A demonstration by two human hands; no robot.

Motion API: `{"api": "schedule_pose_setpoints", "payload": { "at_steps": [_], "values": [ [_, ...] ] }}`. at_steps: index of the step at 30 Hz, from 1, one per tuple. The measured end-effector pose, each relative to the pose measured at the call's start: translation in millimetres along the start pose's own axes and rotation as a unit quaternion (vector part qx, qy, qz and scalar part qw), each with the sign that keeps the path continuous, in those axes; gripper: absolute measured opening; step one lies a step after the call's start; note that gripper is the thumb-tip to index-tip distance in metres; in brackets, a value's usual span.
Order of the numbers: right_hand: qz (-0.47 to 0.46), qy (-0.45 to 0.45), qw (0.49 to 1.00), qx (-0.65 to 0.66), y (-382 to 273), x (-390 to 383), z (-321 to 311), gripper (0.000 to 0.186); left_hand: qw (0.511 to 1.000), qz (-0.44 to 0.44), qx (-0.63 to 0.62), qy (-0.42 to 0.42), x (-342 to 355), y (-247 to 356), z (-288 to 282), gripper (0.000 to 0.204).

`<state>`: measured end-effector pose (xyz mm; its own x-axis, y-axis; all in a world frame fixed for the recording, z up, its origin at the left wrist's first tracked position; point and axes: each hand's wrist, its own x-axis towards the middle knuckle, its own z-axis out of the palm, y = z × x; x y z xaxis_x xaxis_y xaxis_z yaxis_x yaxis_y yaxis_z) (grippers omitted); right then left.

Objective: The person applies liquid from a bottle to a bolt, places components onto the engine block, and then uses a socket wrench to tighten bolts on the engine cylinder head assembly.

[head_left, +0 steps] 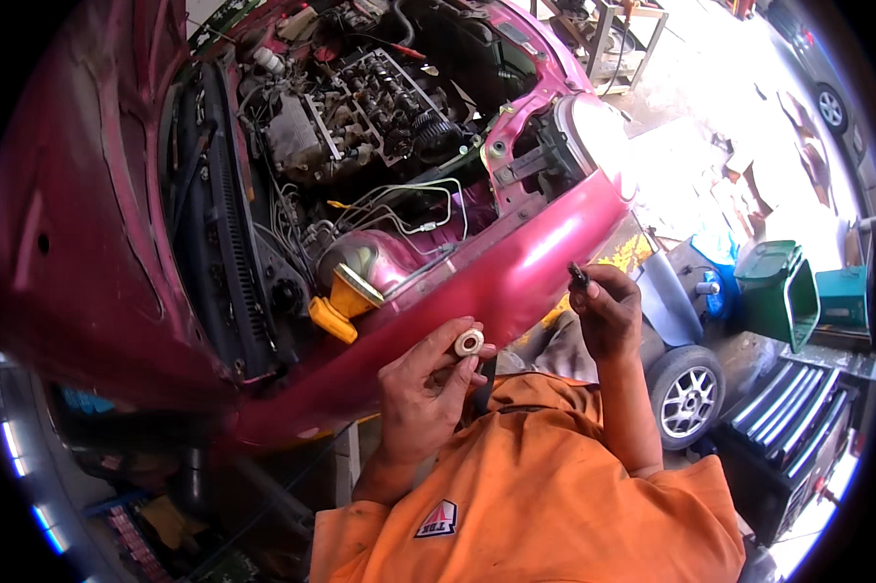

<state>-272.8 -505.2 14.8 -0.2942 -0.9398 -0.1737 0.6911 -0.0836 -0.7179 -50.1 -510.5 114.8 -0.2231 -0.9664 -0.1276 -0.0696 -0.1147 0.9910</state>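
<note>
Between the thumb and fingers of my left hand [423, 394] is a small pale metal ring-shaped part [469, 342], its central hole turned up toward me. My right hand [611, 316], raised to the right of it, pinches a small dark part [578, 276] whose exact kind I cannot make out. The two hands are apart, in front of the glossy magenta fender [515, 277] of a car. Beyond the fender lies the opened engine [389, 107], with its inner metal parts exposed.
A yellow wide-headed object [348, 299] rests at the engine bay's near edge. The raised hood [88, 223] stands on the left. To the right are a wheel [686, 396], a green bin [778, 291], a blue bag [715, 272] and a black tool cabinet [788, 428].
</note>
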Motion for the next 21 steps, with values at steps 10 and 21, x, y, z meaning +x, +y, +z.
{"api": "schedule_pose_setpoints", "payload": {
  "at_steps": [10,21],
  "values": [
    [0.094,-0.102,0.99,0.032,2,78,22,0.024,0.934,0.234,0.233,0.133,72,-2,6,0.018],
    [0.186,-0.23,0.954,0.044,-65,188,7,0.022,0.67,0.399,0.588,0.214,139,54,79,0.019]
  ]
}}
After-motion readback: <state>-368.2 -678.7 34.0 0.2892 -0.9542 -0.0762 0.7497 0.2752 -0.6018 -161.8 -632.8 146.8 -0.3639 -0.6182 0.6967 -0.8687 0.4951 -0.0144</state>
